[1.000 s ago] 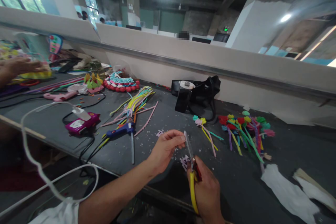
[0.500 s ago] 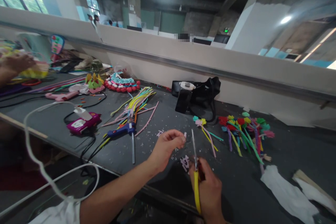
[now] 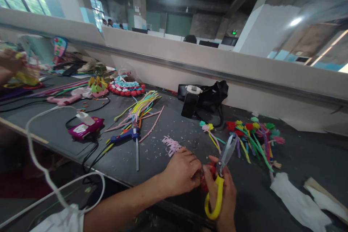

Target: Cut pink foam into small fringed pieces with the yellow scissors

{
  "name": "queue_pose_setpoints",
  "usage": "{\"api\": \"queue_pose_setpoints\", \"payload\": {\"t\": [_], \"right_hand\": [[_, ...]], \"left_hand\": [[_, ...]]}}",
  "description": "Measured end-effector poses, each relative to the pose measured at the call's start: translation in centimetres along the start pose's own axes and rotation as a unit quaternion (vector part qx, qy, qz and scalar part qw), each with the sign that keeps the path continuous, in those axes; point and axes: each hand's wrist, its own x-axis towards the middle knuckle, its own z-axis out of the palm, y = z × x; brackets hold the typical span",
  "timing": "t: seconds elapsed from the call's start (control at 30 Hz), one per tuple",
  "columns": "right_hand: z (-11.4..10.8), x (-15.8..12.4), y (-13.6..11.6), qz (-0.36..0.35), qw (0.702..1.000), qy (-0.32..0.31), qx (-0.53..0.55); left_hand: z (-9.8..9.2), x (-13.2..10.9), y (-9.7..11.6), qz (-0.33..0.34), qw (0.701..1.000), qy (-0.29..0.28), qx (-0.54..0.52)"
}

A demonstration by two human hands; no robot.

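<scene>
My right hand (image 3: 227, 192) is wrapped round a pair of scissors (image 3: 215, 203) with yellow and red handles; the metal blades point up and to the right. Close against it is my left hand (image 3: 185, 172), fingers curled and closed beside the red handle; what they hold, if anything, is hidden. Short pink fuzzy pieces (image 3: 172, 145) lie in a heap just beyond my left hand. Pipe-cleaner flowers (image 3: 207, 127) in pink, yellow and teal lie behind the scissors.
A blue glue gun (image 3: 125, 136), a bundle of pipe cleaners (image 3: 145, 104) and a magenta power strip (image 3: 86, 128) with cables are on the left. Toward the back lies a black bag (image 3: 214, 96). More colourful flowers (image 3: 252, 134) sit right. Another person's hand (image 3: 9, 61) shows far left.
My left hand has moved down and right to meet my right hand, uncovering the pink heap. The scissors have turned, their blades now leaning right.
</scene>
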Motion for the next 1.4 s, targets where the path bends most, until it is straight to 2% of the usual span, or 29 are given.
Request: {"api": "queue_pose_setpoints", "payload": {"t": [0.1, 0.17, 0.2, 0.27, 0.33, 0.37, 0.47, 0.53, 0.6, 0.7, 0.8, 0.9, 1.07, 1.4], "right_hand": [[-0.2, 0.2, 0.3, -0.011, 1.0, -0.005, -0.017], [-0.4, 0.3, 0.1, -0.004, 1.0, -0.005, -0.013], [-0.4, 0.3, 0.0, -0.001, 1.0, -0.002, -0.011], [-0.5, 0.3, -0.5, -0.001, 1.0, 0.01, -0.003], [-0.7, 0.3, -1.0, -0.009, 1.0, 0.02, 0.002], [-0.7, 0.3, -1.1, -0.02, 1.0, 0.021, 0.002], [-0.9, 0.4, -1.2, -0.049, 0.998, 0.024, -0.014], [-0.9, 0.4, -0.9, -0.052, 0.998, 0.026, -0.032], [-0.6, 0.2, -0.3, -0.073, 0.995, 0.025, -0.058], [0.1, -0.2, 0.7, -0.144, 0.983, 0.025, -0.113], [1.0, -0.8, 1.3, -0.184, 0.969, 0.025, -0.164], [1.6, -1.2, 1.5, -0.203, 0.96, 0.017, -0.19], [1.9, -1.4, 1.9, -0.204, 0.96, -0.004, -0.192], [2.2, -1.7, 2.1, -0.225, 0.952, 0.009, -0.207]], "left_hand": [[0.0, 0.0, 0.2, -0.037, 0.996, -0.01, -0.083], [-0.1, 0.1, 0.1, -0.114, 0.971, -0.031, -0.21], [-0.1, 0.2, -0.1, -0.159, 0.943, -0.048, -0.287], [-0.1, 0.4, -0.4, -0.238, 0.863, -0.089, -0.436], [0.0, 0.5, -0.6, -0.284, 0.782, -0.117, -0.543], [0.0, 0.5, -0.7, -0.298, 0.751, -0.121, -0.576], [0.1, 0.6, -0.6, -0.326, 0.702, -0.099, -0.625], [-0.1, 0.8, -0.5, -0.335, 0.682, -0.054, -0.648], [-0.7, 1.0, -0.4, -0.335, 0.666, 0.025, -0.667], [-1.6, 1.4, -0.5, -0.326, 0.644, 0.144, -0.677], [-2.2, 1.4, -0.6, -0.323, 0.618, 0.203, -0.687], [-2.4, 1.3, -0.4, -0.325, 0.605, 0.221, -0.692], [-2.4, 1.2, 0.0, -0.324, 0.607, 0.233, -0.687], [-2.1, 1.3, 0.1, -0.33, 0.596, 0.239, -0.692]]}}
